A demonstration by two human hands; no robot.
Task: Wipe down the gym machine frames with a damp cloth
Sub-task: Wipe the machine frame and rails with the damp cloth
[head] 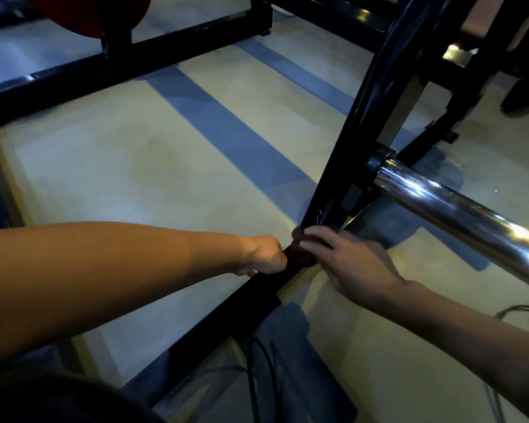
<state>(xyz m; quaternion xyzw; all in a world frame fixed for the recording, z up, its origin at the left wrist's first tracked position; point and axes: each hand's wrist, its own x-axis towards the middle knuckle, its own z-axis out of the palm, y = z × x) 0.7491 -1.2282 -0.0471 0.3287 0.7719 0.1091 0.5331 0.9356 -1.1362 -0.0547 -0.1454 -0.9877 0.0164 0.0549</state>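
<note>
The left hand (264, 254) is curled into a fist on the black floor bar (257, 290), and the right hand (345, 257) lies just beside it, fingers loosely bent over a dark cloth (300, 254) between them (hard to tell from the bar). Whether either truly grips it is unclear. The cloth should be soft, limp and light; bunch it in the palm. The frame upright (358, 117) rising beyond the right fingers is rigid.

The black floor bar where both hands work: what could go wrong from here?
1. The chrome bar juts out just above the right hand; rising carelessly could mean a bump.
2. Black cables lie on the floor beside the floor bar; a foot may catch them.
3. The left hand grips near the frame joint, where fingers could get pinched.
</note>
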